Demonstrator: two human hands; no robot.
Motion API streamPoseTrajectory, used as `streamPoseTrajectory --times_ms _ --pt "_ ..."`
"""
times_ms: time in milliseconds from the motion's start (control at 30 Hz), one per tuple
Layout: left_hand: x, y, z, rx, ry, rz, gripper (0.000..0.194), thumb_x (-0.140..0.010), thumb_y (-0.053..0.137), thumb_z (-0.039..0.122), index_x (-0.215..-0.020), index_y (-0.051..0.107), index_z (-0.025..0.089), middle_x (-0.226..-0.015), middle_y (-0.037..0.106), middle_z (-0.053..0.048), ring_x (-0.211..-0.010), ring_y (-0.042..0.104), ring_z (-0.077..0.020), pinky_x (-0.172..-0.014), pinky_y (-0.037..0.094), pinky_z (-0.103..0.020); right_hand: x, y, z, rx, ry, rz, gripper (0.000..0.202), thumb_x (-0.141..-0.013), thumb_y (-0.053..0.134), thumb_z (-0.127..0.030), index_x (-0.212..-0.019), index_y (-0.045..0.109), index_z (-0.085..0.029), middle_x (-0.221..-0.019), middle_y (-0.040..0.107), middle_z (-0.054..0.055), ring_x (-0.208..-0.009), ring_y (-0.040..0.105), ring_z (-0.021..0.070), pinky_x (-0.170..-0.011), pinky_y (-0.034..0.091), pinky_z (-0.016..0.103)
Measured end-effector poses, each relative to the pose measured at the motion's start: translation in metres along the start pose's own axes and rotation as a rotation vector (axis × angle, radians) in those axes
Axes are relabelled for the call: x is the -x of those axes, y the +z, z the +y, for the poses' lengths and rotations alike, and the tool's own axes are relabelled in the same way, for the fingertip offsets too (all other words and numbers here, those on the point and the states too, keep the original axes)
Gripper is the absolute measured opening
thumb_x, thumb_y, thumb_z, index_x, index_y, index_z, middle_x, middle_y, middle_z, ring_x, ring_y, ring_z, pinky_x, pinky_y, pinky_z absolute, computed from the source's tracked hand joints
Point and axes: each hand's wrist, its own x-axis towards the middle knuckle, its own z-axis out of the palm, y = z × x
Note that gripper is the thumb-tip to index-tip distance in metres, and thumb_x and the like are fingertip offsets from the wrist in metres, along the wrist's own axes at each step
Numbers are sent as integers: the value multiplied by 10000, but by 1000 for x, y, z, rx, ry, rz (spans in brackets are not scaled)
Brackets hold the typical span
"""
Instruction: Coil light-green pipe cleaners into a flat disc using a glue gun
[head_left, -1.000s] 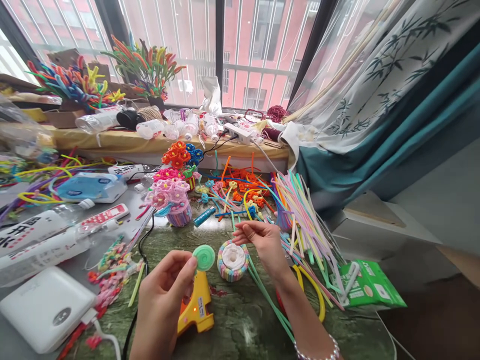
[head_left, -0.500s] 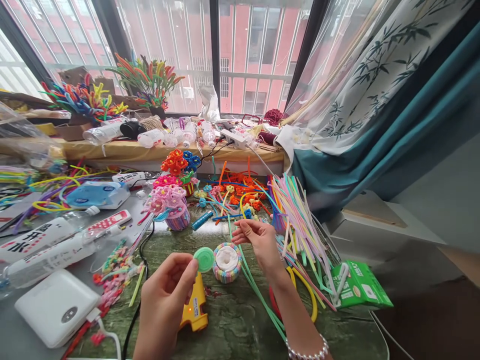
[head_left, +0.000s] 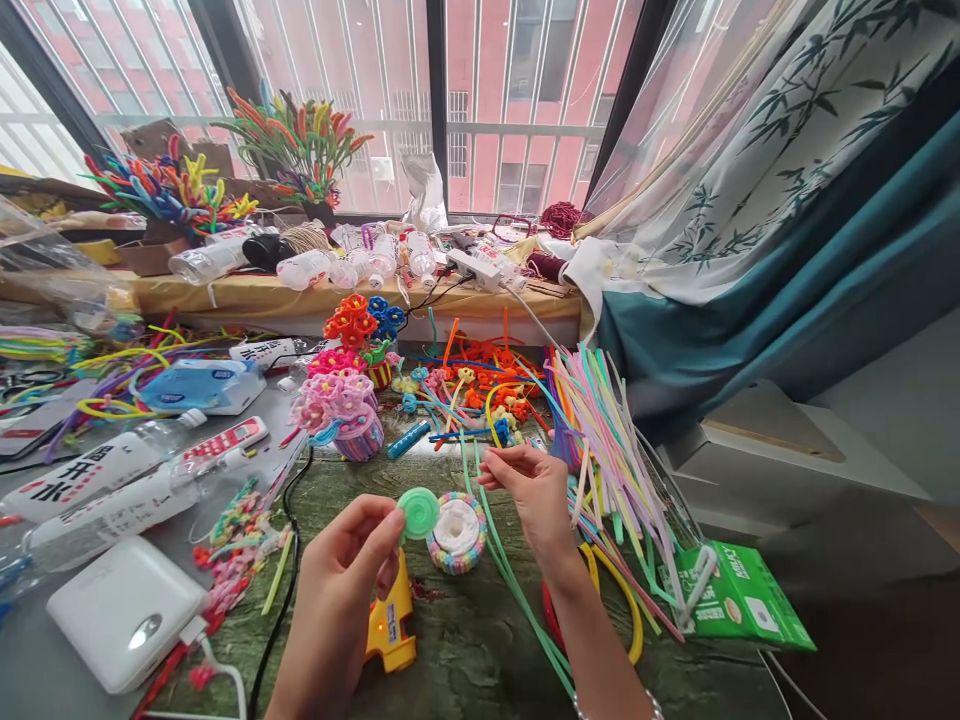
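Note:
My left hand [head_left: 346, 570] pinches a mint-green coiled pipe-cleaner disc [head_left: 418, 514] by its left edge, thumb in front. Just right of the disc stands a small round pot [head_left: 474, 560] wrapped in pastel pipe cleaners, with white padding and a hollow in its top. My right hand [head_left: 531, 492] is held above and to the right of the pot, thumb and forefinger together; whatever is between them, if anything, is too small to make out. A yellow glue gun [head_left: 394, 630] with a small orange light lies on the table, partly behind my left hand.
Long green pipe cleaners [head_left: 517, 590] run beside my right forearm. A pastel bundle [head_left: 600, 440] and a green packet [head_left: 750, 595] lie on the right. Behind stands a pink flower pot [head_left: 356, 435]. A black cable [head_left: 281, 590], a white power bank [head_left: 127, 612] and plastic bottles [head_left: 127, 500] are on the left.
The view has shifted slightly. The green disc, still in my left hand, now slightly overlaps the pot's left edge in view. My right hand keeps its pinch near the pot.

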Motion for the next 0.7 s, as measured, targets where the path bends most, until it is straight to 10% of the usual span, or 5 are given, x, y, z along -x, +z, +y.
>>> streamPoseTrajectory --times_ms 700 --pt "-42 4 18 9 66 -30 324 -638 834 446 -682 670 170 -479 490 75 -447 394 -74 -427 305 -178 -7 -2 14 171 -60 -12 296 -809 773 -444 -797 776 -148 -661 749 57 -517 675 173 -490 561 267"
